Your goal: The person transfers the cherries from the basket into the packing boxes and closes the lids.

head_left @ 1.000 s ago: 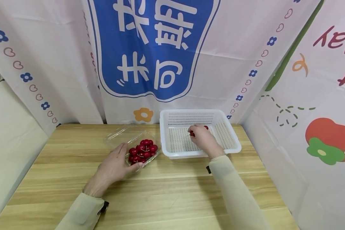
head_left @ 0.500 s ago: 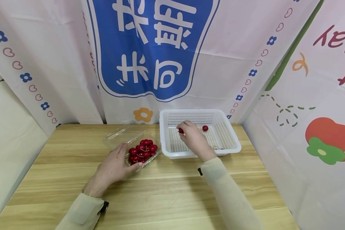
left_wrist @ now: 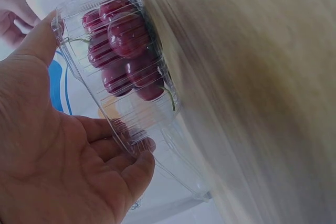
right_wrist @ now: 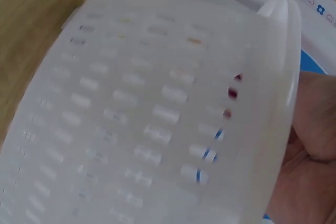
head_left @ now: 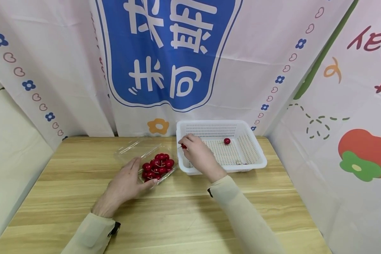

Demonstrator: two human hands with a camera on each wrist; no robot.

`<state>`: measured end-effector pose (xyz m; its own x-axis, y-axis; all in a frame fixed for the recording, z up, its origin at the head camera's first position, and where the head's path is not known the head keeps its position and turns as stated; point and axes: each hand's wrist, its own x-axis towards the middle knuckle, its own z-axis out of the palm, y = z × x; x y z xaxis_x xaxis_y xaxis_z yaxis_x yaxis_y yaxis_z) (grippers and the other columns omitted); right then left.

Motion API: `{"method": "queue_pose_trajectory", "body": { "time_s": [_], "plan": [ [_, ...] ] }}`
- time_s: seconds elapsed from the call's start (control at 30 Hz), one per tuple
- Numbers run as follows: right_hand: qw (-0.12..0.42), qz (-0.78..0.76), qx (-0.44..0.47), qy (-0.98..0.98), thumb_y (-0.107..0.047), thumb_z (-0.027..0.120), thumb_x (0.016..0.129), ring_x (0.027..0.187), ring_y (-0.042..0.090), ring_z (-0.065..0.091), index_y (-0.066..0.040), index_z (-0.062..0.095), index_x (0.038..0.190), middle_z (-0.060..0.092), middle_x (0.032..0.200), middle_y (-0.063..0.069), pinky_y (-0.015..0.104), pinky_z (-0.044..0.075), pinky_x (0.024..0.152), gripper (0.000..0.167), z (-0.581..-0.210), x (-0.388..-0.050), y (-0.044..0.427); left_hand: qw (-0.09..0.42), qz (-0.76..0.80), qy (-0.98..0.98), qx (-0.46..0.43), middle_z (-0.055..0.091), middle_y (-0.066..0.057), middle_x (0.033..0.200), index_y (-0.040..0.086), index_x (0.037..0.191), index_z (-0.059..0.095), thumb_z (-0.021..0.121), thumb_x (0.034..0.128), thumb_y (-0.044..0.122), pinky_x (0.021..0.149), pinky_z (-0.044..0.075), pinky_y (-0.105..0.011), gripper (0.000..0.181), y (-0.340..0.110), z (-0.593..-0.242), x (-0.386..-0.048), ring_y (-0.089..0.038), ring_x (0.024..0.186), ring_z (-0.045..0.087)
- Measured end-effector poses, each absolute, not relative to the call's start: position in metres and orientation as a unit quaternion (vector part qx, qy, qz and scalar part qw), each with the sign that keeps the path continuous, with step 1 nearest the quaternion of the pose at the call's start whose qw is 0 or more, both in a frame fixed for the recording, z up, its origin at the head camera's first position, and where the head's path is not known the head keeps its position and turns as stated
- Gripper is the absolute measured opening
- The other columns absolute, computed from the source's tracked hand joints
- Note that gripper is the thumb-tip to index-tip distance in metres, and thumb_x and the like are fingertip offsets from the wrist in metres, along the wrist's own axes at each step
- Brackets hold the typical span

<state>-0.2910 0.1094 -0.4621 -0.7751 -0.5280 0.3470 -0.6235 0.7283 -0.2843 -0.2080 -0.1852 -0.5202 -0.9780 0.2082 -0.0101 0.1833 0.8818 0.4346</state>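
Note:
My left hand [head_left: 124,185] holds the near-left side of a clear plastic clamshell box [left_wrist: 94,85], thumb on one side and fingers bent against the other. Several dark red cherries [head_left: 158,166] with thin stems are heaped inside it. My right hand [head_left: 199,157] pinches a cherry [head_left: 183,146] by the left wall of a white perforated basket [head_left: 254,165]. A single cherry [head_left: 227,141] lies on the basket floor towards the back. In the right wrist view, the basket wall hides the fingertips, and red shows through its slots.
The clear lid [head_left: 131,151] of the box leans open at the back left. Box and basket stand side by side on the wooden table [head_left: 177,218]. A printed cloth [head_left: 130,116] hangs directly behind the table, and another cloth closes the right side.
My right hand has moved left across the basket with the cherry in its fingertips, uncovering the other cherry on the basket floor. The left hand and the box have stayed in place.

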Motion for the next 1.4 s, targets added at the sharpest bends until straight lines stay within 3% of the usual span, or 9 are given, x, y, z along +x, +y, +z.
{"method": "queue_pose_trajectory", "body": {
  "time_s": [0.23,0.47,0.7,0.87,1.2,1.4],
  "plan": [
    [0.122,0.181,0.352,-0.910,-0.001,0.078,0.111,0.133,0.036,0.078,-0.003,0.080,0.139,0.079,0.142,0.016,0.044,0.066,0.120,0.028,-0.463,-0.285,0.087,0.024,0.219,0.970,0.104,0.040,-0.044,0.181,-0.017,0.173,0.037,0.084,0.1014,0.071,0.135,0.045,-0.076,0.122,-0.185,-0.518,-0.209,-0.065,0.165,0.046],
    [0.107,0.146,0.366,-0.913,-0.008,0.079,0.112,0.133,0.028,0.078,-0.010,0.082,0.141,0.079,0.144,0.008,0.040,0.065,0.121,0.029,-0.466,-0.278,0.065,0.016,0.220,0.969,0.109,0.043,-0.044,0.179,-0.018,0.172,0.039,0.084,0.1008,0.072,0.133,0.048,-0.076,0.123,-0.185,-0.519,-0.208,-0.065,0.163,0.050],
    [0.088,0.139,0.375,-0.912,-0.011,0.082,0.111,0.143,0.026,0.074,-0.011,0.079,0.144,0.079,0.149,0.006,0.037,0.062,0.126,0.034,-0.469,-0.272,0.048,0.008,0.221,0.969,0.113,0.046,-0.043,0.177,-0.018,0.170,0.041,0.085,0.1002,0.072,0.131,0.049,-0.076,0.122,-0.186,-0.519,-0.208,-0.065,0.161,0.052],
    [0.065,0.149,0.383,-0.909,-0.011,0.085,0.109,0.141,0.024,0.074,-0.010,0.077,0.144,0.079,0.146,0.005,0.033,0.061,0.125,0.037,-0.473,-0.272,0.037,0.007,0.224,0.968,0.116,0.047,-0.043,0.176,-0.018,0.170,0.042,0.085,0.1004,0.072,0.131,0.050,-0.076,0.122,-0.185,-0.518,-0.207,-0.065,0.160,0.053],
    [0.055,0.117,0.404,-0.906,-0.022,0.085,0.111,0.136,0.017,0.075,-0.019,0.083,0.142,0.080,0.143,-0.002,0.029,0.061,0.123,0.031,-0.483,-0.271,0.020,0.006,0.228,0.967,0.113,0.047,-0.041,0.178,-0.015,0.172,0.042,0.085,0.1022,0.069,0.130,0.050,-0.077,0.117,-0.186,-0.519,-0.207,-0.064,0.160,0.054],
    [0.026,0.116,0.418,-0.901,-0.023,0.083,0.113,0.137,0.014,0.076,-0.019,0.081,0.146,0.080,0.146,-0.003,0.026,0.060,0.121,0.033,-0.486,-0.270,0.012,-0.004,0.235,0.964,0.122,0.050,-0.040,0.176,-0.014,0.170,0.044,0.087,0.1011,0.068,0.130,0.052,-0.075,0.116,-0.186,-0.519,-0.206,-0.063,0.159,0.056]
  ]
}}
